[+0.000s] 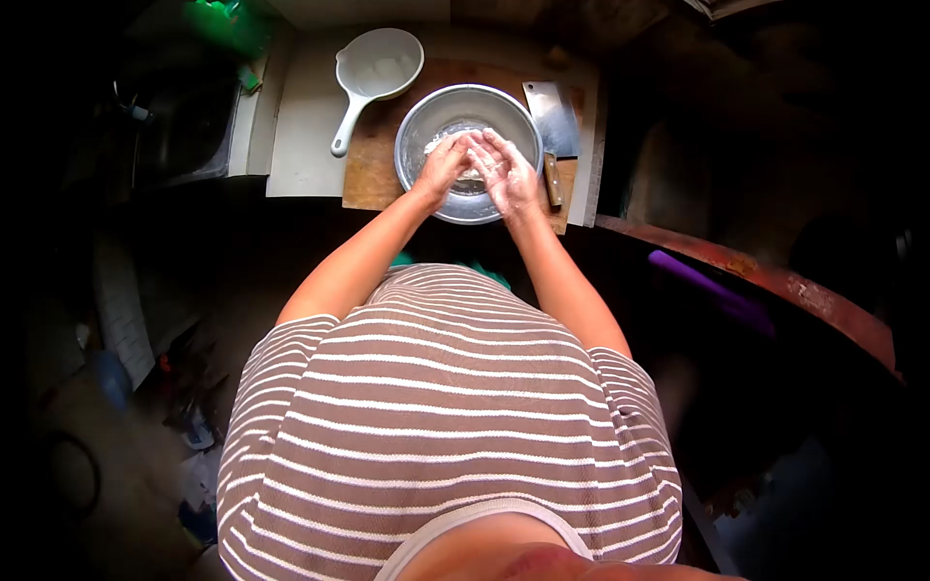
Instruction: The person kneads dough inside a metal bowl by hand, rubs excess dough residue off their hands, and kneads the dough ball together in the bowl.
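Observation:
A round metal bowl (411, 131) stands on a wooden cutting board (370, 179), with white flour or dough inside. Over the bowl, my left hand (447, 167) is curved inward, its fingertips meeting my right hand; whether something lies under its fingers is hidden. My right hand (508, 174) is turned palm up beside it, fingers spread and dusted with white flour. Both hands are close together above the floury contents.
A white ladle-like scoop (380, 64) lies left of the bowl. To the right are a cleaver (552, 118) with a wooden handle and the counter's edge. A dark sink (184, 131) is at the far left, near a green object (228, 24).

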Demonstrator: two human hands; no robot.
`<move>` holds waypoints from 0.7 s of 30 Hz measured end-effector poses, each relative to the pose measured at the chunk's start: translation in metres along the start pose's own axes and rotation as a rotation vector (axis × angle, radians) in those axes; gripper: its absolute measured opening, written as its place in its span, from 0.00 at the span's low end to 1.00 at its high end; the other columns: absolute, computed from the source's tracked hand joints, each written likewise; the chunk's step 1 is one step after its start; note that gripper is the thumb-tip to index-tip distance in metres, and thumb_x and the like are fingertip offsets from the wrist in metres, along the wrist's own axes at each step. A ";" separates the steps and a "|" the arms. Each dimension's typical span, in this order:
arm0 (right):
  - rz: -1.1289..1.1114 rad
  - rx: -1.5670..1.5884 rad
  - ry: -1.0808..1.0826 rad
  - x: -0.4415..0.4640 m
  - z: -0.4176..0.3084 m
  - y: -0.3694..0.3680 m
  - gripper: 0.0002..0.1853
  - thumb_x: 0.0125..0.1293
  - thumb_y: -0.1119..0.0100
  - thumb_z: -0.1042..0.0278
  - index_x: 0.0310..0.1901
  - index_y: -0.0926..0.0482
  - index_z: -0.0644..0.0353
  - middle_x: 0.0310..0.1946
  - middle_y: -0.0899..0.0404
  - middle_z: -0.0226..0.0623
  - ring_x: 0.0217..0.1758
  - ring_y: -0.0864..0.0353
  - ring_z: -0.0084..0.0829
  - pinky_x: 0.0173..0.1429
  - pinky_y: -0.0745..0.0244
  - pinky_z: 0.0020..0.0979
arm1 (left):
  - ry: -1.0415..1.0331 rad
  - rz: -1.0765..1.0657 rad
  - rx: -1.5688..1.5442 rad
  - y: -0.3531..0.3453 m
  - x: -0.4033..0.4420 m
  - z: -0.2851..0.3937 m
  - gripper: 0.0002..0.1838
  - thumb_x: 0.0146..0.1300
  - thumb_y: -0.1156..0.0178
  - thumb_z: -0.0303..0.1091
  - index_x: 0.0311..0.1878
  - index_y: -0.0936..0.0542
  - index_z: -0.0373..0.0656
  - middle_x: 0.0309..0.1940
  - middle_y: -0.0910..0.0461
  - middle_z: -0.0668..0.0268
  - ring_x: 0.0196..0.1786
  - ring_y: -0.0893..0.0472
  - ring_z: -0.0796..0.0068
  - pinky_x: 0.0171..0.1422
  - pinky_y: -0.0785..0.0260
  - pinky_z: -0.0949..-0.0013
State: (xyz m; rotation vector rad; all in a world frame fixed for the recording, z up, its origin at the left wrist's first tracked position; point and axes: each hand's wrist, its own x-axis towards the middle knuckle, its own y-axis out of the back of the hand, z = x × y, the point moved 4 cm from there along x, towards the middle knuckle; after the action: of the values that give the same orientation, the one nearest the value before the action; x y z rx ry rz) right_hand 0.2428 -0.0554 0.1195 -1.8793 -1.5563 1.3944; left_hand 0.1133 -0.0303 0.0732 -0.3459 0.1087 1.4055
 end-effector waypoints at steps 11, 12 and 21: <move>-0.050 -0.853 0.752 -0.036 0.026 -0.061 0.19 0.70 0.54 0.83 0.61 0.28 0.67 0.65 0.30 0.40 0.70 0.33 0.31 0.71 0.38 0.29 | 0.302 -0.157 -0.800 -0.037 -0.009 0.092 0.17 0.66 0.42 0.46 0.24 0.31 0.50 0.19 0.29 0.68 0.26 0.26 0.65 0.40 0.28 0.56; -0.029 -1.142 0.950 -0.044 0.020 -0.070 0.19 0.69 0.53 0.83 0.60 0.25 0.66 0.64 0.27 0.42 0.68 0.29 0.33 0.70 0.37 0.30 | 0.349 -0.189 -0.838 -0.037 -0.007 0.091 0.17 0.66 0.42 0.46 0.23 0.31 0.51 0.19 0.28 0.67 0.26 0.25 0.65 0.40 0.27 0.56; -0.317 -1.871 1.266 -0.041 -0.001 -0.087 0.19 0.60 0.46 0.79 0.54 0.22 0.64 0.54 0.21 0.46 0.54 0.19 0.43 0.60 0.24 0.37 | 0.450 0.233 -0.638 -0.034 -0.005 0.090 0.15 0.66 0.39 0.41 0.30 0.31 0.43 0.23 0.26 0.63 0.27 0.22 0.63 0.32 0.26 0.59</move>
State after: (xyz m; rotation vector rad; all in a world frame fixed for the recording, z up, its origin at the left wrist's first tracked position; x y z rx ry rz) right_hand 0.1984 -0.0608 0.2041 -1.9147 -1.9711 -1.8512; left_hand 0.1342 -0.0123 0.1653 -1.2105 0.0659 1.5488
